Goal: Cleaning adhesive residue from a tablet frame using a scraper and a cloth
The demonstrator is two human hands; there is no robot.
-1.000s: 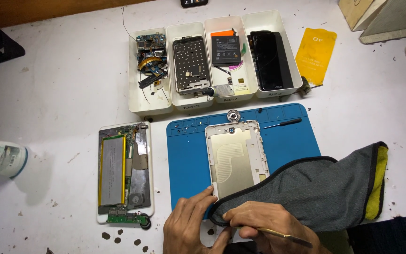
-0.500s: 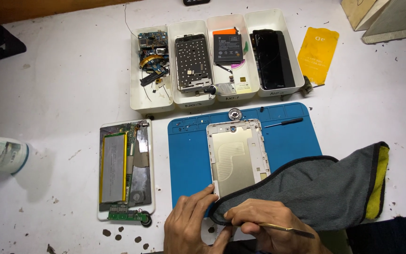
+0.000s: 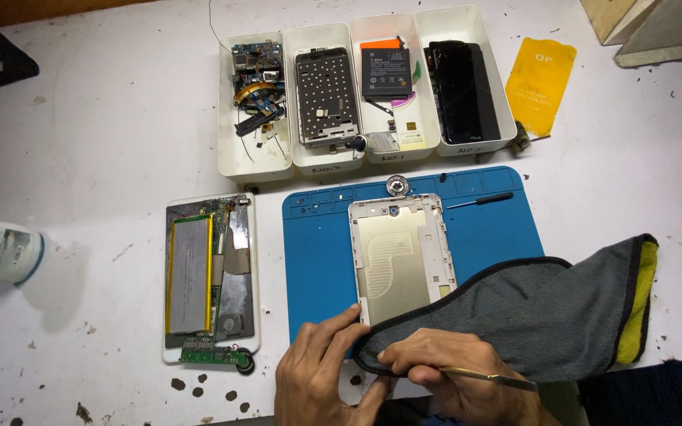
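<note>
- On a blue mat [image 3: 317,252], a pale gold tablet shell [image 3: 398,256] lies flat, its lower end under grey cloth [image 3: 530,315].
- Left hand [image 3: 321,379] spreads open fingers beside it; right hand [image 3: 455,379] pinches the cloth hem, apparently gripping slim tweezers [image 3: 487,377].

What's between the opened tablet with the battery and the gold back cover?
In the head view, only the left part of the blue mat and a strip of white table lie between them.

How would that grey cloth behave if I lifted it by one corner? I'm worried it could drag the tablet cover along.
The grey cloth would probably hang limp: it already drapes in soft folds over the blue mat. It looks light for its size. Since its edge overlaps the tablet cover, lifting might nudge that thin shell slightly.
</note>
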